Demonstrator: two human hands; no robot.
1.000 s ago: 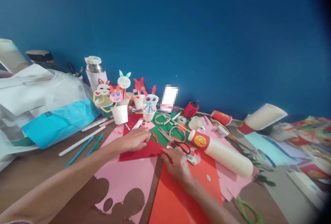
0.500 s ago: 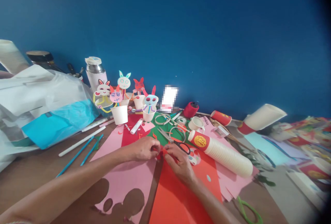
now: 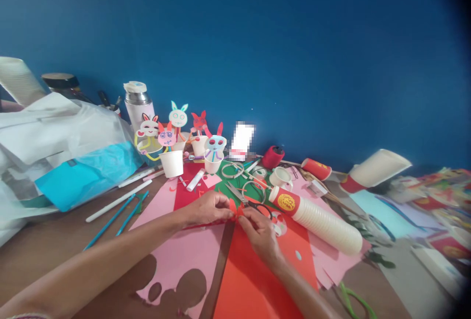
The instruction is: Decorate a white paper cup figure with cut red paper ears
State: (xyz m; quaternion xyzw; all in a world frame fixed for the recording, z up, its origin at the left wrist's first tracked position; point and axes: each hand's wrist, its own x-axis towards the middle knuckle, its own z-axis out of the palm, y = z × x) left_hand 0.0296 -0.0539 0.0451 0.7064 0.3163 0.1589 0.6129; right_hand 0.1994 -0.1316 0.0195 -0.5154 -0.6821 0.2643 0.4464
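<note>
Between my two hands is a small orange-red paper piece (image 3: 236,209) with pointed tips. My left hand (image 3: 211,208) pinches its left side, and my right hand (image 3: 258,226) pinches its right side. Orange paper (image 3: 257,279) lies beneath my right hand, and pink paper (image 3: 176,255) with round holes lies below my left. Black-handled scissors (image 3: 243,199) rest just beyond my right hand on green paper. Round white cut-outs (image 3: 279,225) lie to the right of that hand.
Paper cups with rabbit faces (image 3: 171,162) stand at the back left, near a flask (image 3: 139,108). Stacked cups (image 3: 324,223) lie to the right. A plastic bag (image 3: 81,127) fills the far left, and a white mug (image 3: 280,177) stands behind the stack.
The orange-red piece shows more clearly between my fingers, its pointed tips now upright. My hands have shifted slightly to the right, and the view has moved a little.
</note>
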